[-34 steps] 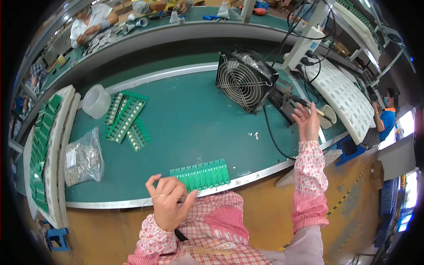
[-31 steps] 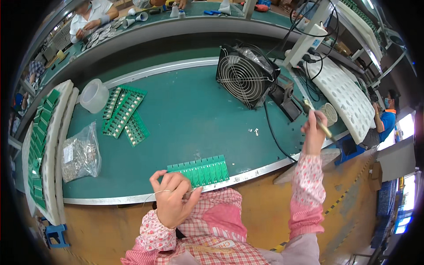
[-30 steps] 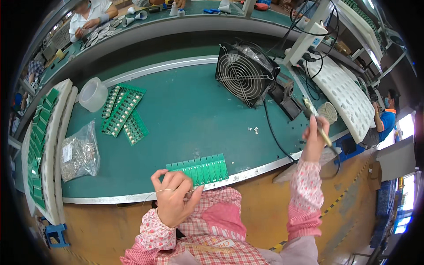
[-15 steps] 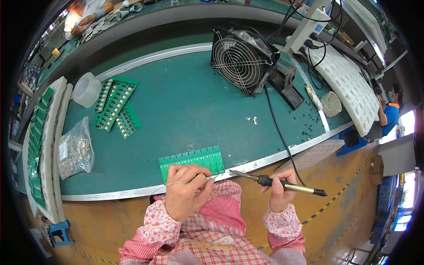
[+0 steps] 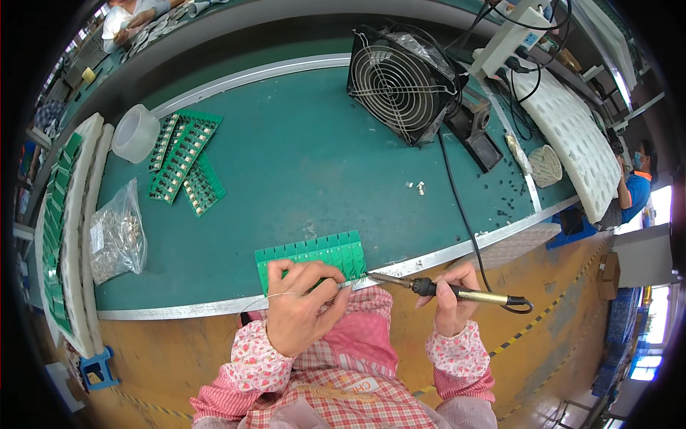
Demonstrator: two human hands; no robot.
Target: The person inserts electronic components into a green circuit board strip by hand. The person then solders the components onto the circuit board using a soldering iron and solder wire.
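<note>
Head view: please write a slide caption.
Right hand holds soldering iron near green board; left hand holds thin wire.

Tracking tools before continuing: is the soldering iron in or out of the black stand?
Out: the right hand holds the soldering iron, its tip near the green board; the black stand sits apart, beside the fan.

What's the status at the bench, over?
Right hand holding soldering iron, tip by right end of green board. Left hand over board, holding thin wire. Fan beyond, apart from both.

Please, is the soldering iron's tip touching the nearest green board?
Cannot tell: in the head view, the iron's tip lies at the right edge of the green board, too fine to judge.
</note>
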